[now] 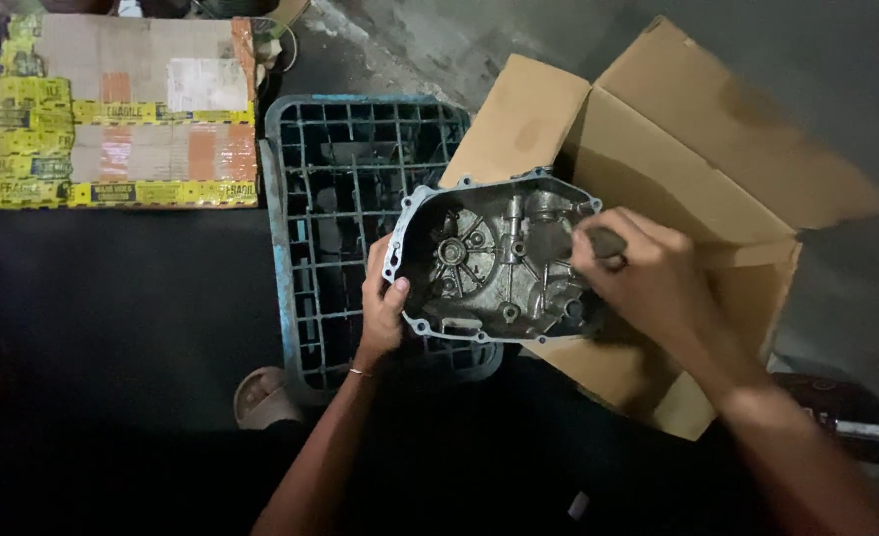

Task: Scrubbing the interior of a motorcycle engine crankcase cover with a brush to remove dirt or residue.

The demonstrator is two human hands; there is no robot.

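Note:
A grey metal engine cover (489, 260), hollow side up with ribs and bosses inside, is held above a blue plastic crate (306, 179). My left hand (383, 303) grips its left rim, thumb over the edge. My right hand (643, 278) is closed around a small dark grey piece (606, 241), pressed against the inside of the cover at its right side. What that piece is cannot be told.
An opened brown cardboard box (678, 149) lies flattened to the right, partly under the cover. A taped cardboard parcel with yellow strips (122, 109) sits at the upper left. A foot in a sandal (261, 397) shows below the crate. The floor is dark.

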